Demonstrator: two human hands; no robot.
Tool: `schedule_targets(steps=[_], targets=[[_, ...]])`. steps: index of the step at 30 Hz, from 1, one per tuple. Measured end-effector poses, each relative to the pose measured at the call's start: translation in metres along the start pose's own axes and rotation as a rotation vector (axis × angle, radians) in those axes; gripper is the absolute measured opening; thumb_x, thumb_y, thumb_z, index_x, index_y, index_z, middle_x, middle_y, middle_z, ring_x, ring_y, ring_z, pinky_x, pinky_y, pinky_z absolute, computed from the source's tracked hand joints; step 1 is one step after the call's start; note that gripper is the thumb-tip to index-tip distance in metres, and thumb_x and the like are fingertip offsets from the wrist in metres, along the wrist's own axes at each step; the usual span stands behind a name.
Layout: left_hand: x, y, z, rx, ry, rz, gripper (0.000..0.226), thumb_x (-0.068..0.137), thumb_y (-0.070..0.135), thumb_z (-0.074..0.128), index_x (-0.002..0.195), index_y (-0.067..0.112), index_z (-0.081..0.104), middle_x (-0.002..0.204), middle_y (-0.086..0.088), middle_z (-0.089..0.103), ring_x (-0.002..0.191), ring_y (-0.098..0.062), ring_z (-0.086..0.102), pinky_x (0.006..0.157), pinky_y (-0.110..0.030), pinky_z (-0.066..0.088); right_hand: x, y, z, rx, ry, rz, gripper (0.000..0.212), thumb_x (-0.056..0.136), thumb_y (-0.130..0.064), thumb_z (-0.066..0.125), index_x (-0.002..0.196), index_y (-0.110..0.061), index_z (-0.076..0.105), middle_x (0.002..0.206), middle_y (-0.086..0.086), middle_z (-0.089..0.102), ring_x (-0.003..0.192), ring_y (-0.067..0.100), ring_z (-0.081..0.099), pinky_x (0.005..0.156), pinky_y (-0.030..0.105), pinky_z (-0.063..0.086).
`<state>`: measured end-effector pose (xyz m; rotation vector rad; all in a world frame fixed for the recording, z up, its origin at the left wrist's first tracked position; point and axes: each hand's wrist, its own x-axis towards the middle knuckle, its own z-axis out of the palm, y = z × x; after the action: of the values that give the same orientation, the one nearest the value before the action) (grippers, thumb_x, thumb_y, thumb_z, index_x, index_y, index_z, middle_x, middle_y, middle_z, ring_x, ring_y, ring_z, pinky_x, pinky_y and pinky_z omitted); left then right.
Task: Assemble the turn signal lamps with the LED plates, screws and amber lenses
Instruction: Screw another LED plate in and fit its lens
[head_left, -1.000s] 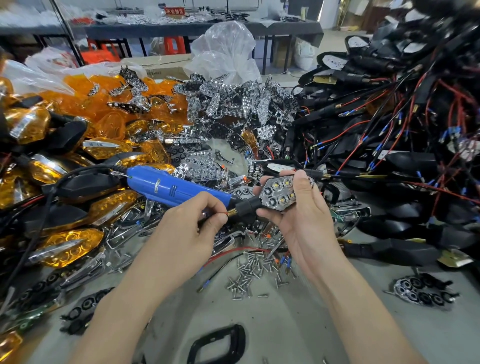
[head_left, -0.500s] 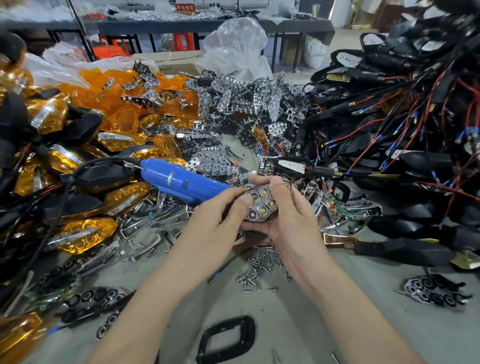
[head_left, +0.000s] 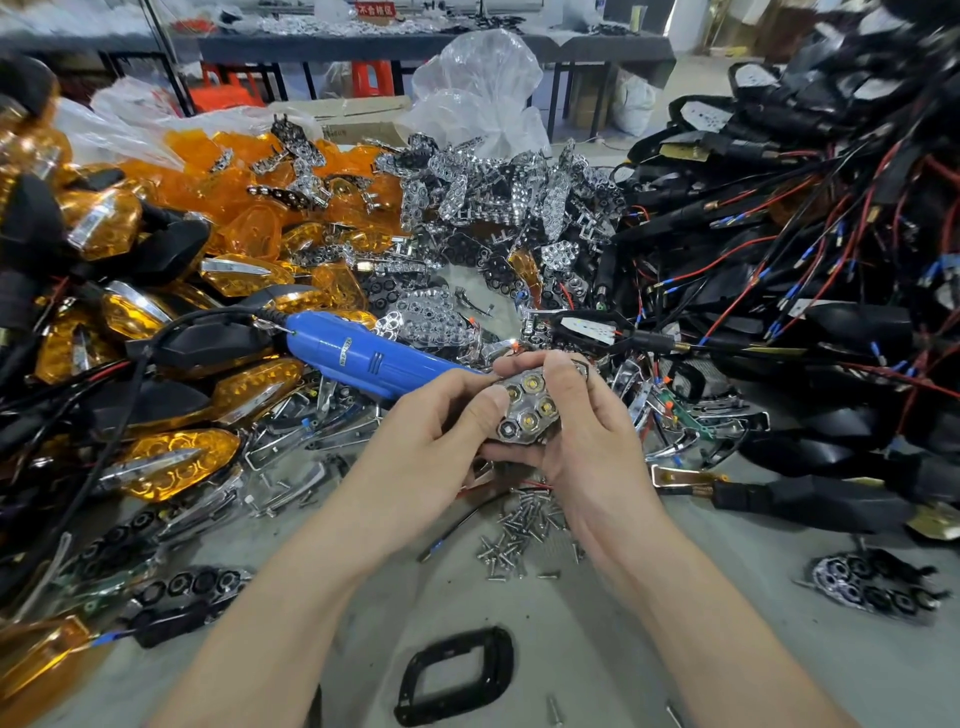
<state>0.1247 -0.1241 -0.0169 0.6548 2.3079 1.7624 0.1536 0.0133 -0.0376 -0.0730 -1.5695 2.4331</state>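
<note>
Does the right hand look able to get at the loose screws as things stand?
Likely not yet: the right hand grips the LED plate, so its fingers are full, though the screws lie uncovered just below it.

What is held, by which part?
Left hand and right hand grip the chrome LED lamp by its edges; left also holds the blue electric screwdriver at its front.

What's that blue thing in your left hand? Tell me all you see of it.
The blue tool looks like a corded electric screwdriver: a glossy blue plastic barrel with a small label. A black cable leaves its rear end, over the amber lamps. It slants from upper left down toward the left hand, which grips its front end and hides the tip. Whether the tip touches the LED plate cannot be seen.
</note>
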Motion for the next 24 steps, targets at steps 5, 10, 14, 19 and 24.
schedule_targets(steps=[5, 10, 14, 19, 24], targets=[[0.0002, 0.0004, 0.0008, -0.006, 0.016, 0.007, 0.015, 0.101, 0.029, 0.053, 0.101, 0.024, 0.067, 0.069, 0.027, 0.063, 0.059, 0.009, 0.055, 0.058, -0.008, 0.041, 0.0010, -0.0021, 0.0001, -0.003, -0.011, 0.007, 0.030, 0.098, -0.043, 0.051, 0.094, -0.025, 0.075, 0.112, 0.003, 0.074, 0.100, 0.023, 0.072, 0.064, 0.037, 0.061], [0.0014, 0.0013, 0.0022, 0.010, 0.050, 0.006, 0.016, 0.103, 0.026, 0.052, 0.106, 0.025, 0.067, 0.070, 0.031, 0.064, 0.063, 0.011, 0.056, 0.060, -0.007, 0.041, 0.0015, -0.0014, -0.0008, 0.127, -0.042, 0.024, 0.031, 0.097, -0.043, 0.051, 0.108, -0.017, 0.065, 0.112, 0.010, 0.074, 0.098, 0.027, 0.073, 0.067, 0.041, 0.062], [-0.0021, 0.0012, 0.0038, 0.114, 0.084, 0.044, 0.018, 0.103, 0.030, 0.051, 0.109, 0.030, 0.068, 0.075, 0.025, 0.064, 0.074, 0.007, 0.057, 0.065, -0.009, 0.040, 0.0001, 0.0018, -0.0023, -0.031, -0.007, -0.062, 0.024, 0.102, -0.038, 0.053, 0.100, -0.022, 0.071, 0.115, 0.005, 0.070, 0.114, 0.030, 0.067, 0.071, 0.045, 0.062], [-0.0028, 0.0007, 0.0011, 0.101, 0.014, 0.021, 0.023, 0.097, 0.039, 0.057, 0.118, 0.034, 0.064, 0.095, 0.016, 0.071, 0.090, 0.001, 0.064, 0.079, -0.021, 0.050, -0.0018, -0.0003, -0.0056, -0.067, -0.008, -0.109, 0.027, 0.103, -0.037, 0.056, 0.108, -0.014, 0.068, 0.116, 0.006, 0.069, 0.110, 0.028, 0.066, 0.072, 0.047, 0.063], [-0.0015, 0.0011, 0.0020, 0.004, 0.008, 0.006, 0.014, 0.096, 0.025, 0.062, 0.109, 0.031, 0.063, 0.097, 0.013, 0.072, 0.097, -0.007, 0.067, 0.090, -0.032, 0.053, -0.0053, -0.0032, -0.0046, -0.116, -0.030, -0.139, 0.022, 0.103, -0.034, 0.054, 0.105, -0.019, 0.070, 0.113, 0.002, 0.071, 0.105, 0.021, 0.069, 0.071, 0.042, 0.063]])
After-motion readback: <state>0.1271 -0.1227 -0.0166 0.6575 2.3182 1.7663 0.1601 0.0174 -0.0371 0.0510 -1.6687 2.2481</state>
